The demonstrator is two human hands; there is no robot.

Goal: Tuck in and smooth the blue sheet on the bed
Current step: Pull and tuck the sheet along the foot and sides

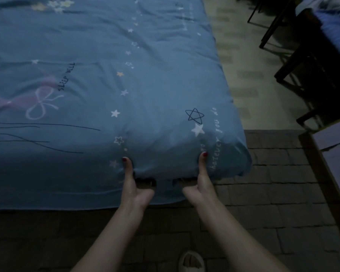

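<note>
A blue cotton sheet printed with stars, bows and flowers covers the bed and fills the upper left and centre of the frame, its near right corner rounded over the mattress at lower centre right. Both hands work at that corner's near edge. The left hand has its thumb laid up on top of the sheet while its fingers go underneath the edge, out of sight, so it pinches the fabric there; the right hand does the same just beside it, thumb up on the cloth, fingers hidden below. The two hands are apart, with a small bulge of sheet between them (both thumbnails are painted dark red).

Writing on the sheet can be read: "SLEEP WELL" in dark letters at left of centre, beside a pale outlined bow, and in white along the right edge "you do", with a partly creased word below it that looks like "whatever". A dark outlined star sits just left of that text.

Dark brick-patterned floor fills the lower frame, a pale slipper at the bottom edge. Dark wooden furniture stands at the upper right.
</note>
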